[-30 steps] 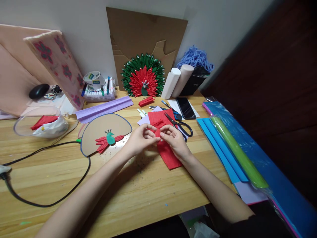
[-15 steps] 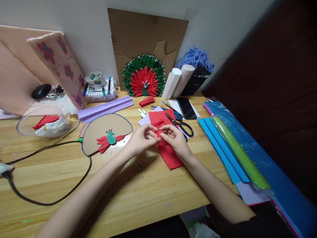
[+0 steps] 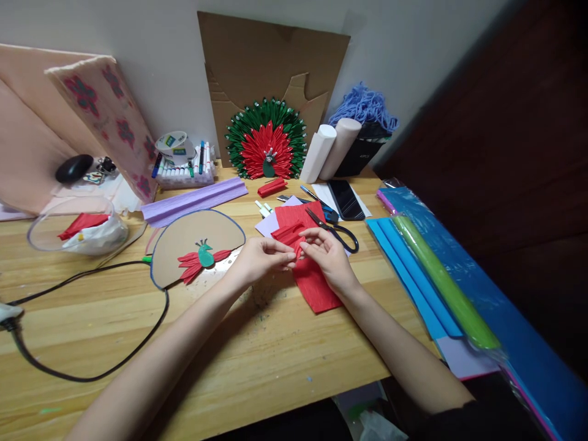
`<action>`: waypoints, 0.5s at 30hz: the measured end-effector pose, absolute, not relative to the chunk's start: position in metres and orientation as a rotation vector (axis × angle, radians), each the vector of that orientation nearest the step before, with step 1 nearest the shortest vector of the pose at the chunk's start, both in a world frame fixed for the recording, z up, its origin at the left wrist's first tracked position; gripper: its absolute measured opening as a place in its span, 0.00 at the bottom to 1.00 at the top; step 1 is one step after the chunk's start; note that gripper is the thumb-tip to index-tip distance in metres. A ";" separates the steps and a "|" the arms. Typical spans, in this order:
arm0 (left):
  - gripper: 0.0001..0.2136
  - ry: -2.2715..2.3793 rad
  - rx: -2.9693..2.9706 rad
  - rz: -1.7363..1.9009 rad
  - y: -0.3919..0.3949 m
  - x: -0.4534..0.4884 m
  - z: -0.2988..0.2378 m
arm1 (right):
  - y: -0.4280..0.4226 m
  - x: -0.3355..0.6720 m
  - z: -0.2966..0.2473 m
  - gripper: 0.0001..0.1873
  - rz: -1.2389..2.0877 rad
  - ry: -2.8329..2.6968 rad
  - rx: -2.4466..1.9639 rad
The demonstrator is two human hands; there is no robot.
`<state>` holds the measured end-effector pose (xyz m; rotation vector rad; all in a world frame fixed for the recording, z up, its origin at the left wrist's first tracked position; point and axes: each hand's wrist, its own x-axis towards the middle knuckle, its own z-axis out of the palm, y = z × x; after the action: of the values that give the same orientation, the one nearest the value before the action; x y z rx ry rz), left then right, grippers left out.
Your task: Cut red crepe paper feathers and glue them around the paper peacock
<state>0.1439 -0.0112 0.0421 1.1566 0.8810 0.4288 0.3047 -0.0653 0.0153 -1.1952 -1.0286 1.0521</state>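
Between my two hands is a folded piece of red crepe paper (image 3: 290, 233). My left hand (image 3: 266, 256) pinches its lower end from the left, thumb against fingers. My right hand (image 3: 324, 250) pinches the same piece from the right, the fingertips of both hands nearly meeting. Beneath them a larger red crepe sheet (image 3: 316, 291) lies on the table. Black-handled scissors (image 3: 344, 237) rest on that sheet just beyond my right hand. Left of my hands, a half-round cardboard piece (image 3: 179, 242) carries a green paper bird (image 3: 206, 255) with red paper petals.
A red and green paper peacock (image 3: 267, 144) leans on cardboard at the back. A phone (image 3: 345, 199) and white rolls (image 3: 320, 153) stand or lie behind. Blue and green paper rolls (image 3: 445, 282) line the right edge. A black cable (image 3: 92, 378) loops at left, near a clear bowl (image 3: 46, 242).
My left fingers have drawn together into a flatter pinch, lower on the red piece. More of the folded red paper now shows above my fingertips.
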 end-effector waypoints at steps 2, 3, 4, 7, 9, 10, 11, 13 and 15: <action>0.05 0.901 1.124 0.405 -0.011 0.144 0.043 | -0.065 0.304 0.016 0.15 1.055 -1.029 -1.189; 0.05 0.909 1.109 0.393 -0.011 0.144 0.044 | -0.065 0.304 0.016 0.15 1.054 -1.026 -1.186; 0.05 0.914 1.099 0.386 -0.011 0.144 0.045 | -0.065 0.303 0.017 0.15 1.053 -1.025 -1.184; 0.06 0.931 1.109 0.382 -0.012 0.145 0.046 | -0.065 0.303 0.017 0.15 1.041 -1.028 -1.197; 0.07 0.941 1.124 0.390 -0.012 0.146 0.045 | -0.066 0.302 0.018 0.15 1.030 -1.043 -1.210; 0.07 0.942 1.124 0.395 -0.012 0.146 0.044 | -0.066 0.302 0.018 0.15 1.023 -1.056 -1.215; 0.08 0.938 1.120 0.398 -0.012 0.146 0.044 | -0.066 0.302 0.018 0.15 1.013 -1.070 -1.219; 0.09 0.928 1.103 0.406 -0.012 0.146 0.042 | -0.067 0.303 0.019 0.15 0.994 -1.103 -1.228; 0.09 0.924 1.094 0.409 -0.012 0.146 0.041 | -0.067 0.304 0.020 0.14 0.978 -1.130 -1.239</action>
<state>0.1458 -0.0118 0.0406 1.0940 0.9240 0.4093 0.3035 -0.0669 0.0198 -1.2393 -1.1297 0.9782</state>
